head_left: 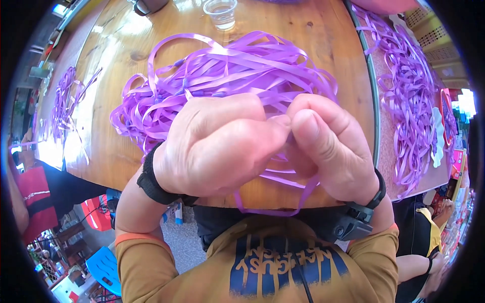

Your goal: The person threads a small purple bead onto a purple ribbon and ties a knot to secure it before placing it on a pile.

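Both my hands meet fingertip to fingertip in front of a heaped tangle of purple ribbons on a wooden table. My left hand is closed, its thumb and fingers pinched at the tip. Thumb pressed against the forefinger, my right hand is closed too. A small dark bit shows between the fingertips, mostly hidden. A purple ribbon hangs in a loop below the hands, over the table's near edge; where it enters my grip is covered. Short darker purple pieces sit on some ribbons in the heap.
A clear plastic cup with liquid stands at the far side. More purple ribbons lie on a pinkish surface at the right, and a smaller bunch lies at the left. A blue chair is lower left. Another person's arm shows lower right.
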`<control>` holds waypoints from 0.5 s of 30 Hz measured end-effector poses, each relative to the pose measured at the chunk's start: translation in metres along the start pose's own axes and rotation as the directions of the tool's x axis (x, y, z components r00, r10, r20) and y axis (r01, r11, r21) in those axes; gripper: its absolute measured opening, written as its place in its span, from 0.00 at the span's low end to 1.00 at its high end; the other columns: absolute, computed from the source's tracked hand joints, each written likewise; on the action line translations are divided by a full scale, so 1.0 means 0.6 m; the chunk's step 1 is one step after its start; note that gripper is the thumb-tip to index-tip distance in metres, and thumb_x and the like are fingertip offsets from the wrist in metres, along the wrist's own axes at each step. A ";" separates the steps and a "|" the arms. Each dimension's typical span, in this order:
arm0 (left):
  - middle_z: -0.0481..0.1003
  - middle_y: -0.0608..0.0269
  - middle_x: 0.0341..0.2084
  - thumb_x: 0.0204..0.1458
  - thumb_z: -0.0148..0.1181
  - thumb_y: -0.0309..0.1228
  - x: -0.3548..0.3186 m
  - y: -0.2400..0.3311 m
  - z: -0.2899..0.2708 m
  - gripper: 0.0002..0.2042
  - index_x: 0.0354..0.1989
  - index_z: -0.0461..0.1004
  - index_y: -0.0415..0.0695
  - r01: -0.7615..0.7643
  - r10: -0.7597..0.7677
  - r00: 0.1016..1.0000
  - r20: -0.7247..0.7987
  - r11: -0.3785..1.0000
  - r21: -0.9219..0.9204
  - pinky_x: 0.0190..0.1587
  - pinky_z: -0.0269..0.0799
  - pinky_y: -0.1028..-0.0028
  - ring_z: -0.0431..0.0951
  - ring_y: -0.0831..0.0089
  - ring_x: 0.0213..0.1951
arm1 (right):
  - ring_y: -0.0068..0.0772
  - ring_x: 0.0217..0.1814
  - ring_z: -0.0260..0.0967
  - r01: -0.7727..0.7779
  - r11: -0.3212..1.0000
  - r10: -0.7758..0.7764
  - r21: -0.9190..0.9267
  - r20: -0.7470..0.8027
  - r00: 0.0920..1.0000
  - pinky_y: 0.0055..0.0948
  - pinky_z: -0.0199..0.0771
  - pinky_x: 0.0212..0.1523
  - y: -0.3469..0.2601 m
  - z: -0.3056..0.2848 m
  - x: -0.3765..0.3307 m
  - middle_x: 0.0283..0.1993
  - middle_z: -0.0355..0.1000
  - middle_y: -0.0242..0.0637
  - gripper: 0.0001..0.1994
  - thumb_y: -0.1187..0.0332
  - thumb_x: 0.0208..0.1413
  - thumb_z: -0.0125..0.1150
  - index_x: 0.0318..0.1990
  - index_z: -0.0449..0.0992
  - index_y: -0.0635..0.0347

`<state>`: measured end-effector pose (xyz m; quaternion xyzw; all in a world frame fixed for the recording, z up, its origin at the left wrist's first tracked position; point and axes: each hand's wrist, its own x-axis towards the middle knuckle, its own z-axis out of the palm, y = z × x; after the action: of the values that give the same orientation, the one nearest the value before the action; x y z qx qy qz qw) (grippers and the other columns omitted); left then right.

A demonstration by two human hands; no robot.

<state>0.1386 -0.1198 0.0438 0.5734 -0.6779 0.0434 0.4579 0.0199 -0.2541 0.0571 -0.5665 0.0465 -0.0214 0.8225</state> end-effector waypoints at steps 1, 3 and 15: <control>0.68 0.62 0.16 0.41 0.61 0.20 0.001 0.002 -0.001 0.12 0.33 0.66 0.42 -0.003 0.003 1.000 -0.001 1.000 0.003 0.17 0.63 0.74 0.69 0.68 0.16 | 0.11 0.20 0.50 -0.034 0.998 0.034 0.043 -0.001 0.999 0.14 0.48 0.20 -0.003 0.001 0.001 0.19 0.58 0.22 0.14 0.57 0.58 0.47 0.30 0.66 0.59; 0.68 0.62 0.16 0.41 0.61 0.20 0.003 0.004 -0.001 0.11 0.32 0.67 0.42 0.006 -0.006 1.000 -0.002 0.998 0.065 0.18 0.62 0.74 0.68 0.70 0.16 | 0.11 0.20 0.50 -0.057 0.997 0.056 0.047 0.017 0.998 0.14 0.48 0.20 -0.005 -0.004 0.002 0.19 0.58 0.22 0.14 0.56 0.58 0.47 0.31 0.66 0.59; 0.71 0.61 0.20 0.40 0.60 0.19 0.002 -0.021 0.008 0.09 0.32 0.71 0.40 0.137 -0.149 0.984 -0.094 0.982 -0.129 0.22 0.66 0.75 0.71 0.68 0.21 | 0.09 0.24 0.50 -0.116 0.992 0.116 0.054 -0.004 0.993 0.12 0.50 0.24 -0.008 -0.020 0.013 0.23 0.57 0.20 0.12 0.61 0.59 0.44 0.35 0.67 0.61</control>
<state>0.1460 -0.1279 0.0361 0.5885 -0.6118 -0.0017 0.5286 0.0264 -0.2675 0.0567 -0.5406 0.0817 0.0231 0.8370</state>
